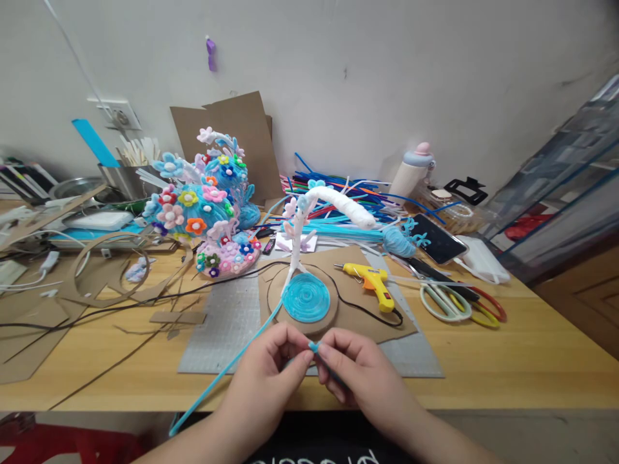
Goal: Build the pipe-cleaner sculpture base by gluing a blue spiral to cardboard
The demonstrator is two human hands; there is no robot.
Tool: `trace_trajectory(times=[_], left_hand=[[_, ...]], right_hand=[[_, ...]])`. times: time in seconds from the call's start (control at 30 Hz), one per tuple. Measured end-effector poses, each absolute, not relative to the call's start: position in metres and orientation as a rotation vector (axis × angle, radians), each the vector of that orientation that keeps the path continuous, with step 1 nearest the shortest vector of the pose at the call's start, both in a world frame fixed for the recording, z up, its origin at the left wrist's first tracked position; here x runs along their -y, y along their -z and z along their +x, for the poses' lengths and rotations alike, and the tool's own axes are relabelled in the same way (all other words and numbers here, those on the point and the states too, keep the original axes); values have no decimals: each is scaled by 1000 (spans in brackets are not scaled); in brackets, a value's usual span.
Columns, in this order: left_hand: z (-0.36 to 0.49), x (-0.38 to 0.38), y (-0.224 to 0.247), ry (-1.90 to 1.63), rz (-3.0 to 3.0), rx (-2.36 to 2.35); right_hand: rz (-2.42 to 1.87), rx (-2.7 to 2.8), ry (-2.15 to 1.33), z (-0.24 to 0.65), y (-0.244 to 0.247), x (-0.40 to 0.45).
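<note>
Between its thumb and fingers, my left hand pinches one side of a small blue pipe cleaner piece. My right hand grips the same piece from the other side, the fingertips nearly touching. Just beyond them lies a round cardboard base with a blue coiled disc on it. A white wrapped stem rises from the base and arches right. One long blue pipe cleaner runs from the stem's foot past my left wrist and over the table edge.
A yellow glue gun rests on cardboard at the right, its black cable looping around the base. Scissors and a phone are farther right. Flower-covered pipe cleaner models stand at the left. Pipe cleaner bundles lie behind.
</note>
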State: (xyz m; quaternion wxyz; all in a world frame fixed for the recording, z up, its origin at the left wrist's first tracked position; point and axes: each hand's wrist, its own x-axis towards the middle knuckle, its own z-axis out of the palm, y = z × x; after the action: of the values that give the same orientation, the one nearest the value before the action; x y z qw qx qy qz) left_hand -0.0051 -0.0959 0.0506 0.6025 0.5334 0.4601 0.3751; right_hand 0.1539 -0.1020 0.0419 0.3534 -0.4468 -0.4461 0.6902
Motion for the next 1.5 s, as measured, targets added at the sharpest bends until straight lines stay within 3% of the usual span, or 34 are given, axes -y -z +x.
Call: trace_trajectory(times=[0.23, 0.4, 0.57, 0.87, 1.13, 1.5], left_hand=[[-12, 98, -48, -955, 1762, -1089], [-21, 99, -47, -827, 2263, -972], [-21, 98, -43, -890, 2549, -936], [-25, 98, -53, -711, 2123, -942], [-27, 96, -59, -488, 2162, -917], [-28, 95, -50, -623, 2137, -950]], right_hand=[[-1048, 918, -1932, 153, -39, 101], [-973, 716, -2039, 154, -39, 101], [-892, 770, -2031, 154, -35, 102], [-1098, 1065, -1970, 155, -36, 98], [-1144, 1071, -2111, 157, -35, 98], [-1110, 999, -2156, 158, -32, 98]])
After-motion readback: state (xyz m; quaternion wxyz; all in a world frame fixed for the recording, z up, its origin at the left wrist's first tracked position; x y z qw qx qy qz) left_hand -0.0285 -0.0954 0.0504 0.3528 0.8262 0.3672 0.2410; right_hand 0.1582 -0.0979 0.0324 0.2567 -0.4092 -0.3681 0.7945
